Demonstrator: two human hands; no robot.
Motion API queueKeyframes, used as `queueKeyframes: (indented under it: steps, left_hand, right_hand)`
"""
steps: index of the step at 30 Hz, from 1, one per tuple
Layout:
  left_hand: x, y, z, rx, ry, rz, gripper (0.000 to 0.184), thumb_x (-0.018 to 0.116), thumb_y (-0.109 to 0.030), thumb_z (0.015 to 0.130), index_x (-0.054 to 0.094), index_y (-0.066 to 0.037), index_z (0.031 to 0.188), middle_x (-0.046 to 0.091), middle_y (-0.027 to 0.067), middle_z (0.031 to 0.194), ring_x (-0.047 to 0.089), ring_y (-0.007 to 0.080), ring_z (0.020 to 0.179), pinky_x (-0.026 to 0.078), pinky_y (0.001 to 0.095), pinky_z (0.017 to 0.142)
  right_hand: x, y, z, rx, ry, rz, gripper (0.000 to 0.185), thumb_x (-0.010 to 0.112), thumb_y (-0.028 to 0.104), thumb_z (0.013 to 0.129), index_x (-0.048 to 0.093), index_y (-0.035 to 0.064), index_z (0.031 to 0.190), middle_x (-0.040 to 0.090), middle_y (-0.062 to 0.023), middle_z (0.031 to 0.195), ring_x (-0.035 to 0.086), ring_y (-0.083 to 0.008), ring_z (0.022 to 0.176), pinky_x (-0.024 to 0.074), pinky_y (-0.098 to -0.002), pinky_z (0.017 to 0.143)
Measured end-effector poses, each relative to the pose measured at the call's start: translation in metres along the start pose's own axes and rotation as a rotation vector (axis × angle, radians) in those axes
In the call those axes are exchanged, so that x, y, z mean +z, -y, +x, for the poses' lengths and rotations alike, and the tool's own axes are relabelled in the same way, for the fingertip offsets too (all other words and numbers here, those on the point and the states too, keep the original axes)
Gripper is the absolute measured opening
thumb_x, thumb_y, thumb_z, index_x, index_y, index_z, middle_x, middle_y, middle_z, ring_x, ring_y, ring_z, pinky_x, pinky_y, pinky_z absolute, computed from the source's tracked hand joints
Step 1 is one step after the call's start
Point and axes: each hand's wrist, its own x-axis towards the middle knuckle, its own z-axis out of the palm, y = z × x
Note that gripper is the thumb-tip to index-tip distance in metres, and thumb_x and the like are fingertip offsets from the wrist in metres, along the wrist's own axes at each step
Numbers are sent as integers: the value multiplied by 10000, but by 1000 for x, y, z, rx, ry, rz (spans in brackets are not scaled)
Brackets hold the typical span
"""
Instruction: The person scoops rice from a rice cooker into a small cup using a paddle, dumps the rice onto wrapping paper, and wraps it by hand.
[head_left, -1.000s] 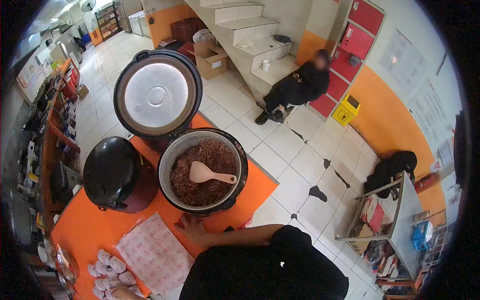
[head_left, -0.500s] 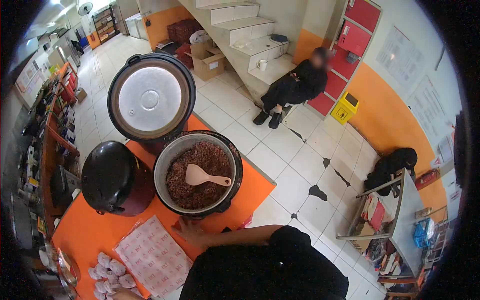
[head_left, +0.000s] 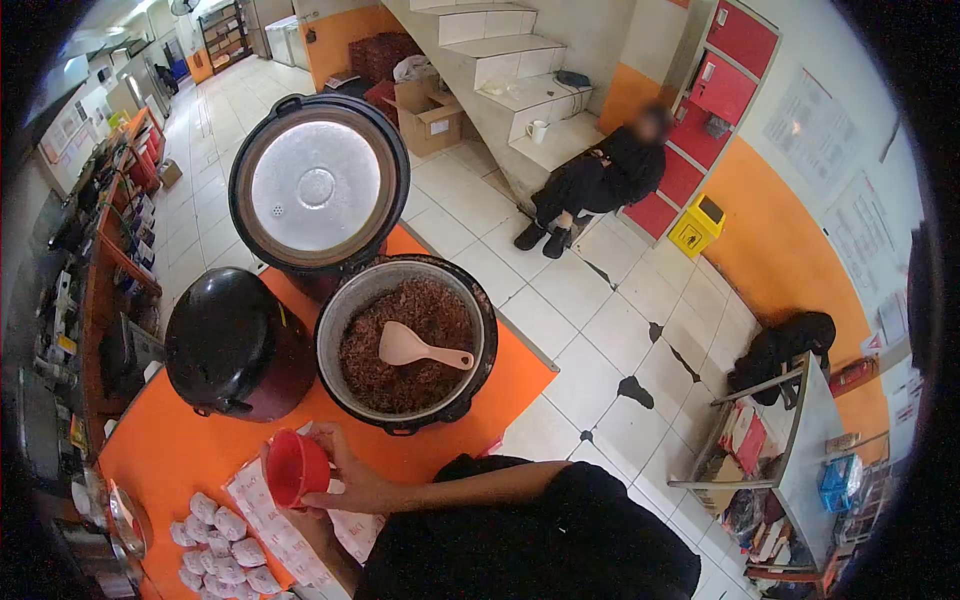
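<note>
A red plastic cup [head_left: 298, 470] is between my hands, above the printed wrapping papers [head_left: 352, 530]. My right hand [head_left: 352, 483] has its fingers closed around the cup's right side. My left hand [head_left: 308, 522] grips it from the left and below, mostly hidden behind the cup. Just beyond stands an uncovered rice cooker pot [head_left: 332, 375] of dark reddish-brown rice [head_left: 375, 325]. A beige rice paddle [head_left: 425, 350] lies on the rice. At the lower left sit several paper-wrapped bundles [head_left: 222, 545], stacked together.
On the orange table [head_left: 510, 385], a closed black rice cooker [head_left: 235, 345] stands left of the pot. A raised cooker lid [head_left: 317, 185] is behind it. A person in black [head_left: 600, 180] sits by the stairs; a metal shelf [head_left: 800, 450] stands at right.
The red cup has come into view in my hands. My right hand has left the tabletop beside the pot, and my left hand has moved from the wrapped bundles to the cup.
</note>
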Motion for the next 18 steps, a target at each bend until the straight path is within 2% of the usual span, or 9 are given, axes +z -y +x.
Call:
queueKeyframes:
  steps: [2, 5, 8, 11, 15, 17, 18]
  left_hand:
    - [15, -10, 1, 88, 22, 59, 1092, 784, -480, 576, 215, -6, 1378, 393, 179, 1297, 438, 293, 1176, 397, 395, 973]
    - [31, -22, -1, 164, 40, 112, 1079, 789, -459, 581, 216, -10, 1378, 390, 178, 1300, 438, 292, 1176, 395, 396, 974]
    - [40, -31, -4, 214, 64, 137, 1067, 793, -438, 586, 218, -13, 1379, 387, 178, 1303, 439, 291, 1175, 393, 398, 976]
    - [50, -39, -5, 240, 79, 174, 1055, 797, -417, 591, 220, -17, 1379, 384, 177, 1307, 439, 290, 1174, 391, 400, 978]
    - [57, -44, -5, 240, 111, 170, 1040, 802, -389, 598, 222, -22, 1379, 379, 177, 1311, 440, 289, 1173, 389, 402, 980]
    - [44, -30, -3, 254, 104, 49, 958, 782, -288, 631, 238, -26, 1375, 373, 175, 1321, 438, 290, 1174, 383, 407, 985]
    - [33, -17, -1, 263, 98, -13, 920, 773, -237, 648, 246, -28, 1373, 370, 174, 1325, 437, 290, 1174, 381, 409, 987]
  right_hand:
    - [-5, 6, -2, 37, 10, 11, 816, 729, 194, 747, 147, 63, 1305, 275, -134, 1292, 319, -256, 1254, 367, -388, 1006]
    - [-10, 26, -4, 58, 33, 46, 810, 725, 197, 752, 149, 60, 1306, 279, -132, 1292, 318, -258, 1253, 350, -396, 1015]
    - [-18, 56, -7, 23, 54, -143, 788, 718, 195, 758, 166, 55, 1303, 290, -125, 1285, 322, -249, 1250, 327, -406, 1023]
    - [-25, 84, -5, -24, 39, -136, 772, 715, 181, 760, 176, 51, 1298, 287, -121, 1287, 316, -244, 1249, 308, -397, 1027]
    - [-45, 92, -2, -169, -131, -320, 596, 695, 162, 774, 324, 47, 1225, 401, -98, 1192, 428, -201, 1132, 406, -347, 902]
    - [-62, 99, 2, -256, -277, -523, 471, 684, 154, 780, 422, 47, 1156, 473, -82, 1107, 486, -171, 1045, 447, -317, 811]
    - [-70, 107, 5, -379, -355, -692, 255, 670, 122, 772, 563, 51, 992, 548, -71, 948, 539, -178, 892, 464, -304, 701]
